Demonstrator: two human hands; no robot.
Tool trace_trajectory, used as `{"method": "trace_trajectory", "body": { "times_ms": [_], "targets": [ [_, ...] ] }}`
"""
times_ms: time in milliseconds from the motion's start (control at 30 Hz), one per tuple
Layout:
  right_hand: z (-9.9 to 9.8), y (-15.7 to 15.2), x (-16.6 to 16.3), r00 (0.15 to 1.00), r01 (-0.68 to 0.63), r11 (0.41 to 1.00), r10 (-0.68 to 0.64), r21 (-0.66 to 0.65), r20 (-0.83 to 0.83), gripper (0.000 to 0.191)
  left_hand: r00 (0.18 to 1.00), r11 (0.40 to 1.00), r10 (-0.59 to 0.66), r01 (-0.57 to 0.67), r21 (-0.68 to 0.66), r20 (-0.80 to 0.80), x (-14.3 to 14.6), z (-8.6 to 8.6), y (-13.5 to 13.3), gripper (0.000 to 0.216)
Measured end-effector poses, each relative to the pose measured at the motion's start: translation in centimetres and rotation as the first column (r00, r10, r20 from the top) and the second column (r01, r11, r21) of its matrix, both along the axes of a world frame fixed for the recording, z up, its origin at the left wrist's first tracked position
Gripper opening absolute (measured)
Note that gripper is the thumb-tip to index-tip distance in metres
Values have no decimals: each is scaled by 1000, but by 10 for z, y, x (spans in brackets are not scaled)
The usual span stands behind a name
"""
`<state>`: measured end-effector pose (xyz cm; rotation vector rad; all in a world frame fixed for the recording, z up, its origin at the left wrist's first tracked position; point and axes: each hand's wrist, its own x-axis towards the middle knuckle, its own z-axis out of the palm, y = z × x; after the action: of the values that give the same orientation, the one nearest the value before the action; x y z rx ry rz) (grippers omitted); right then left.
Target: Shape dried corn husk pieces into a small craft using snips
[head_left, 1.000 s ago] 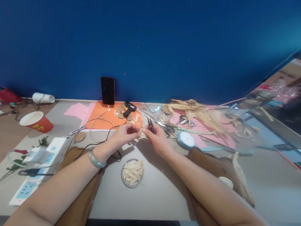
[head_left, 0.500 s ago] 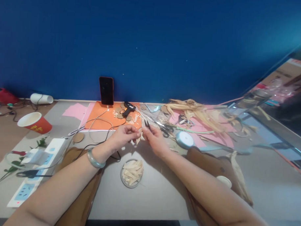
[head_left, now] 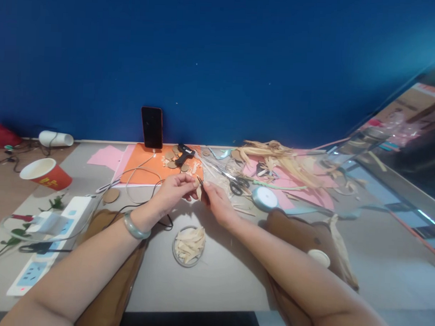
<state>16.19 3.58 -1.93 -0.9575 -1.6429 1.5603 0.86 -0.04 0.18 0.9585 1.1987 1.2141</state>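
Note:
Above the middle of the table, my left hand (head_left: 176,191) pinches a small pale piece of dried husk (head_left: 198,192), mostly covered by the fingers. Close against it on the right, my right hand (head_left: 218,203) is closed around dark, pointed tweezers (head_left: 201,183). Their tips point up and to the left, at the husk piece. A round clear dish (head_left: 173,252) full of cut pale husk strips (head_left: 190,245) stands on the table below both hands.
Behind the hands lie a black glue gun (head_left: 185,154) on orange paper (head_left: 146,167), scissors (head_left: 238,185), a ribbon spool (head_left: 265,198) and long husks (head_left: 275,153). A phone (head_left: 152,127) leans on the wall. At left are a power strip (head_left: 67,224) and paper cup (head_left: 48,173).
The tweezers have turned from pointing up beside the right thumb to lying against the husk piece. Both hands stay close together, and the whole view has shifted slightly.

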Motion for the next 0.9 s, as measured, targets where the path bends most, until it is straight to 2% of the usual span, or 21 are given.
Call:
{"method": "trace_trajectory", "body": {
  "times_ms": [533, 900],
  "targets": [
    [0, -4, -3, 1000, 11, 997, -11, 78, 1, 51, 998, 998, 60, -60, -5, 22, 5, -1, 0, 30],
    [-2, -3, -4, 999, 24, 996, -26, 89, 22, 49, 999, 999, 40, -39, -17, 25, 4, -4, 0, 29]
  ]
}}
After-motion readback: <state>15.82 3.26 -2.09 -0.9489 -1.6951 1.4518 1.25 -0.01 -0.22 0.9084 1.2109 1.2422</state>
